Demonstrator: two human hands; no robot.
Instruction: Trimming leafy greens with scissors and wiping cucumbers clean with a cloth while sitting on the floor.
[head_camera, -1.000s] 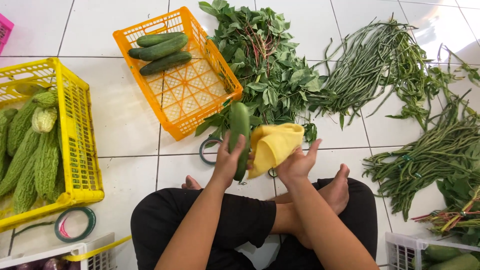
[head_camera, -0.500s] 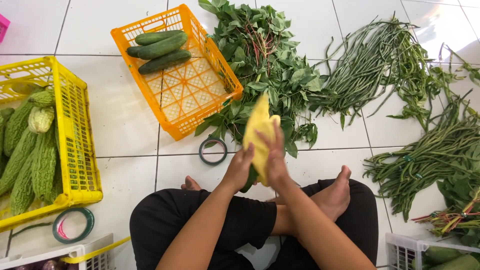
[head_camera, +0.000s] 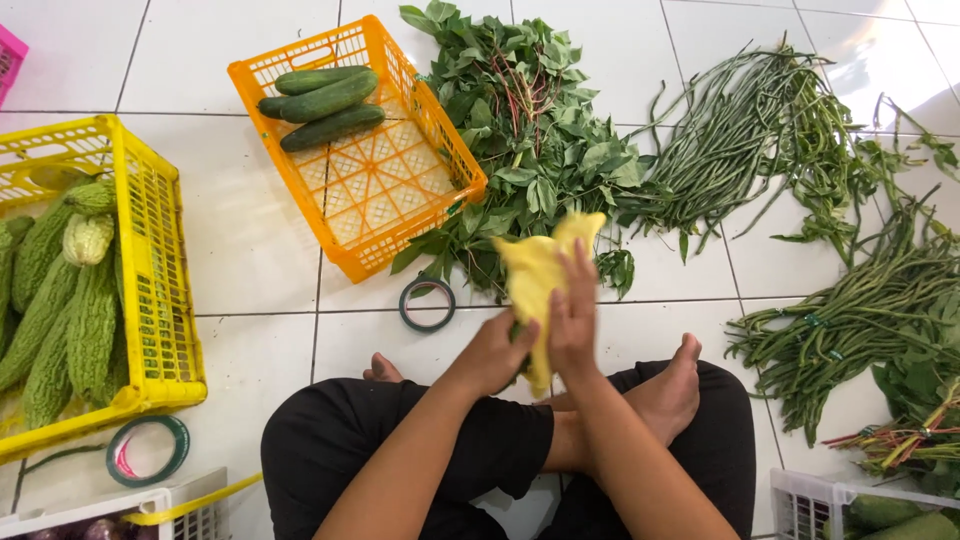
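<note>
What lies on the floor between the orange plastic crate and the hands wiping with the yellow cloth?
In the head view, a green roll of tape lies flat on the white tiled floor between the orange plastic crate and the left hand, with leaf tips beside it.

head cam | looks steeply down | close over lap | tiled floor ahead

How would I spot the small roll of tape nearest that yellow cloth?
Start at the orange crate holding cucumbers. Just below its near corner, on the white tiled floor at the edge of the leafy greens, lies the small roll of tape. It is a dark green ring; the other roll lies by the yellow crate.
</note>
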